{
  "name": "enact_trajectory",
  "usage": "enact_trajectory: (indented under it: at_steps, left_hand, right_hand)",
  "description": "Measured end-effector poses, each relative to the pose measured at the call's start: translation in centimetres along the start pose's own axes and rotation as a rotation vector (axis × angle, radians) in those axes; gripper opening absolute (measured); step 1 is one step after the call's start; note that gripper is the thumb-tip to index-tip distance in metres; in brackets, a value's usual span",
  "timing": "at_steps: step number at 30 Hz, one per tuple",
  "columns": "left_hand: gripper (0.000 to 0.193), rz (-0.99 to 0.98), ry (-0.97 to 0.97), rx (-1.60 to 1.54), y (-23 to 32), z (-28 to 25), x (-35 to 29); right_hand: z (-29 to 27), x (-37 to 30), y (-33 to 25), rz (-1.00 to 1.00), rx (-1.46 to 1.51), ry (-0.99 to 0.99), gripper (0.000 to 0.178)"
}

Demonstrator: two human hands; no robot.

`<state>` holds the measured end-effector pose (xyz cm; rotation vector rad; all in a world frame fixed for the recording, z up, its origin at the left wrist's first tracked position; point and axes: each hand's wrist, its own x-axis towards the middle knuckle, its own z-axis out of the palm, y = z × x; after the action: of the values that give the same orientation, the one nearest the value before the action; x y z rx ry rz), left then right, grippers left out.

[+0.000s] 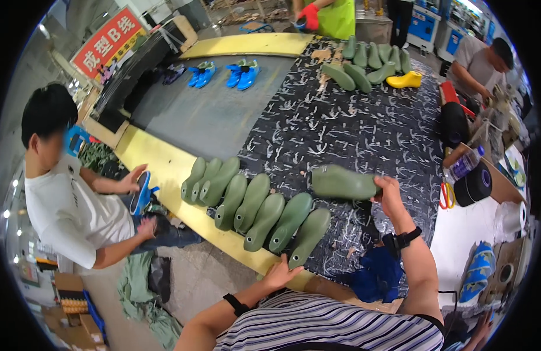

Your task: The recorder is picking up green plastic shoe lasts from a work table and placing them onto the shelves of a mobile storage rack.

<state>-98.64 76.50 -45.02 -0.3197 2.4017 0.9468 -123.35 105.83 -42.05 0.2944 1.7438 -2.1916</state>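
Observation:
In my right hand is a green shoe last, gripped at one end and held roughly level above the black patterned table cover. My left hand is closed at the near end of another green last, the rightmost in a slanting row. Several more green lasts lie side by side in that row, which runs up and left along the yellow table edge. Small round holes show in their near ends.
More green lasts and a yellow last stand at the far right. Blue shoes sit on the grey surface. A co-worker at left holds a blue shoe piece. Scissors, black thread cones and dark blue cloth lie right.

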Motion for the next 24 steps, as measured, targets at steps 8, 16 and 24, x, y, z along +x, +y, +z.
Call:
enact_trajectory:
  at_steps: [8, 16, 24]
  left_hand:
    - [0.067, 0.036, 0.034, -0.096, -1.4, 1.5, 0.4]
    - [0.072, -0.009, -0.031, -0.048, -0.1, 0.9, 0.8]
    - [0.075, 0.001, 0.138, -0.030, 1.5, -0.2, 2.6]
  right_hand:
    - [8.5, 18.1, 1.9, -0.181, 0.298, 0.056, 0.022]
    - [14.5, 13.1, -5.1, -0.112, 0.090, -0.458, 0.029]
    - [9.7, -6.8, 1.4, 0.215, -0.062, -0.655, 0.041]
